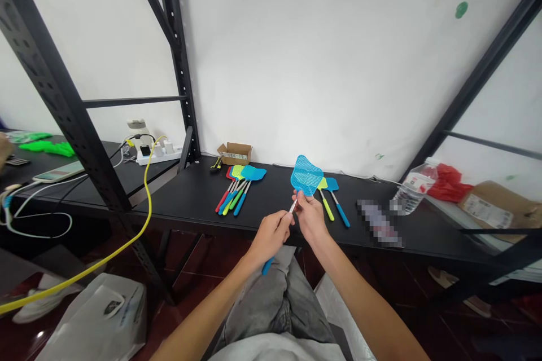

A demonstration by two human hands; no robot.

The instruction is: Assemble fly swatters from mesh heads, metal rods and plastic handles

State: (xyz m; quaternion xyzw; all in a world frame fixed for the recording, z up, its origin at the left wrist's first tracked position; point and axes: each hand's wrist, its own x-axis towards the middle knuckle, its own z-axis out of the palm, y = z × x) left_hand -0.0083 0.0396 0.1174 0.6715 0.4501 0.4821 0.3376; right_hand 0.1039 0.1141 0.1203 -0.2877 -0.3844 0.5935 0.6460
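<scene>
From my station I see a black desk, white wall behind it, dark red floor beneath, black posts at its ends.

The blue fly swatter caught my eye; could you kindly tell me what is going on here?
A person holds the blue fly swatter in both hands, left grip lower down, right grip near its head. A cluster of swatters lies left on the black table; a green one and another blue one lie right.
</scene>
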